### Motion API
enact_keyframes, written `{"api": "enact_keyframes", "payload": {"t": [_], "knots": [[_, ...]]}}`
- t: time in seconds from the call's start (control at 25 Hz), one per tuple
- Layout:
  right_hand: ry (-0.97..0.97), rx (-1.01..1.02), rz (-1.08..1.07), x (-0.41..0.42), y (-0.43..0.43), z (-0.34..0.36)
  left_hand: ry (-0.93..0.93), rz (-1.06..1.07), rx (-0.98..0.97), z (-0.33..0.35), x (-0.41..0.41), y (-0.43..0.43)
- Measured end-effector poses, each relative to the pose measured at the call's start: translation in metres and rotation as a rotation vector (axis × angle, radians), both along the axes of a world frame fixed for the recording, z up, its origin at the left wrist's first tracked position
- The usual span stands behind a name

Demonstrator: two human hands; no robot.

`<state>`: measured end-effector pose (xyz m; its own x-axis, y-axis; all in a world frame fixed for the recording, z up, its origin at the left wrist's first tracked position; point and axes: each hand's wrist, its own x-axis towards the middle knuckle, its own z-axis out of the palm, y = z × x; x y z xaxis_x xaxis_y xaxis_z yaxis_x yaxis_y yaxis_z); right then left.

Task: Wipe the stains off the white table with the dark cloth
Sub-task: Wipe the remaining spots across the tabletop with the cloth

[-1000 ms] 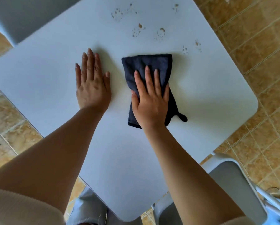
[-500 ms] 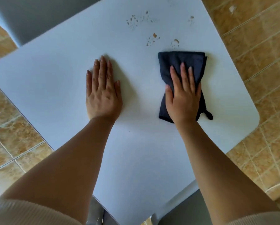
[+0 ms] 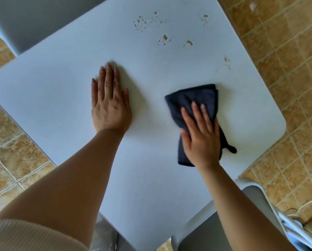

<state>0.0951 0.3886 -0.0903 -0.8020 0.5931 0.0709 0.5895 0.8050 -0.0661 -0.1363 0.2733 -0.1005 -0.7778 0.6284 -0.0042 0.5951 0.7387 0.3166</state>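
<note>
Right now the right hand (image 3: 201, 134) is lying flat on the dark cloth (image 3: 193, 98), pressing it onto the white table (image 3: 52, 91) near the right edge, fingers spread and not gripping. The left hand (image 3: 109, 104) is resting open on the bare top, holding nothing. The stains (image 3: 165, 38) are sitting well beyond the cloth — so a short push could be missing them, or just smearing the wet spots around. The cloth's little loop (image 3: 232, 150) is hanging close to the edge too. Since a moment ago the cloth is sitting nearer the person, and a spot by the edge is showing again.
</note>
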Motion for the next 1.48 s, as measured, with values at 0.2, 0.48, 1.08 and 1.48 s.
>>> {"api": "enact_keyframes", "payload": {"t": [0.2, 0.48, 1.08, 1.48], "knots": [[0.01, 0.0, -0.426, -0.046, 0.051, -0.006, 0.0, -0.001, 0.009, 0.0, 0.0, 0.0], [0.1, 0.008, -0.288, -0.101, -0.006, -0.01, 0.015, 0.001, 0.056, 0.011, -0.006, 0.018], [0.029, -0.067, -0.582, -0.119, 0.123, -0.007, 0.022, -0.022, -0.077, 0.001, -0.019, 0.044], [0.075, 0.024, -0.091, -0.077, 0.044, -0.01, 0.027, -0.03, -0.08, 0.001, -0.018, 0.045]]}}
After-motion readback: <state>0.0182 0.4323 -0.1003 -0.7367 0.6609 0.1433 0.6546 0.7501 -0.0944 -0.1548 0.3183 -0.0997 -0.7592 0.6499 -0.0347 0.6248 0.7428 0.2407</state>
